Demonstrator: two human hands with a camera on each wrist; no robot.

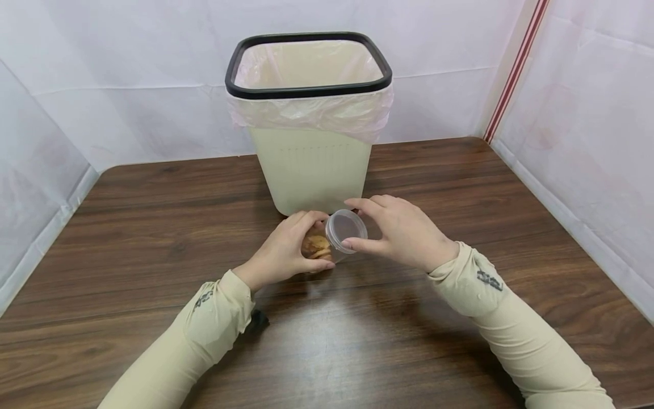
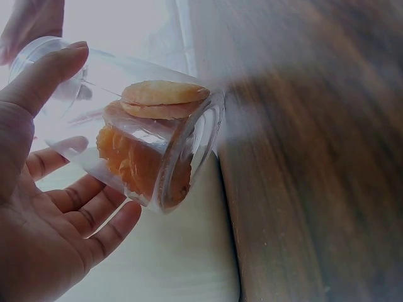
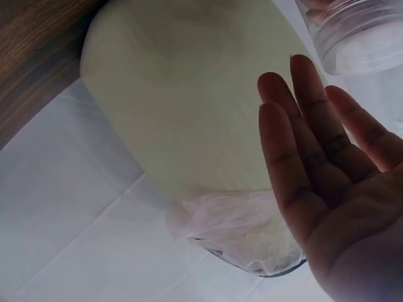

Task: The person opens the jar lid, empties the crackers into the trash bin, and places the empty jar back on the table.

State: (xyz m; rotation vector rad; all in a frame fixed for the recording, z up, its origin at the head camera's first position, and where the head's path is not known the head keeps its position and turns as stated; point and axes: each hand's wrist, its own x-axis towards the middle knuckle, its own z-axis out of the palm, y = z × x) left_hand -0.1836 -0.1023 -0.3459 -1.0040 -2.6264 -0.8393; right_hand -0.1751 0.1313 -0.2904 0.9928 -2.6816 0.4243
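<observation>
A clear plastic jar [image 1: 342, 254] is tilted, its ridged round top [image 1: 348, 228] turned toward my right hand. Several golden-brown cookies [image 2: 165, 99] lie toward its base, some of them sandwiched in pairs. My left hand [image 1: 288, 247] grips the jar's side between thumb and fingers, and the base comes down close to the table in the left wrist view. Around the jar's top, my right hand [image 1: 401, 230] has its fingers spread loosely. Its thumb tip overlaps the rim in the head view, while in the right wrist view the fingers [image 3: 281, 151] look relaxed and apart from the jar.
Right behind the hands stands a cream trash bin [image 1: 314, 167] with a black rim [image 1: 309, 92] and a pinkish plastic liner [image 1: 311, 113]. A small black object [image 1: 258, 322] shows beside the left sleeve. White cloth walls [image 1: 128, 113] enclose the brown wooden table [image 1: 168, 227].
</observation>
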